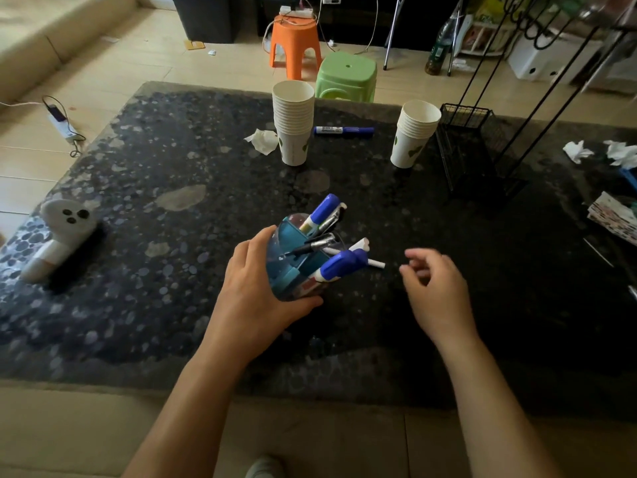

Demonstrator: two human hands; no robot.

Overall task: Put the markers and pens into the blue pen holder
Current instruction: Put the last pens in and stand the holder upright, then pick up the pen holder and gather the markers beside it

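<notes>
The blue pen holder (293,257) stands near the middle front of the dark stone table (172,236), holding several blue-capped markers (339,267) and black pens (319,242) that lean to the right. My left hand (255,284) wraps around the holder's left and front side. To the right of the holder, my right hand (434,288) hovers apart from it, fingers loosely curled and holding nothing. One more blue marker (344,130) lies flat at the back of the table, between the two cup stacks.
Two stacks of paper cups (293,122) (413,134) stand at the back, with a crumpled tissue (263,140) beside the left one. A black wire basket (472,146) sits at back right, a white brush-like toy (62,236) at far left. Tissues and papers (613,215) lie along the right edge.
</notes>
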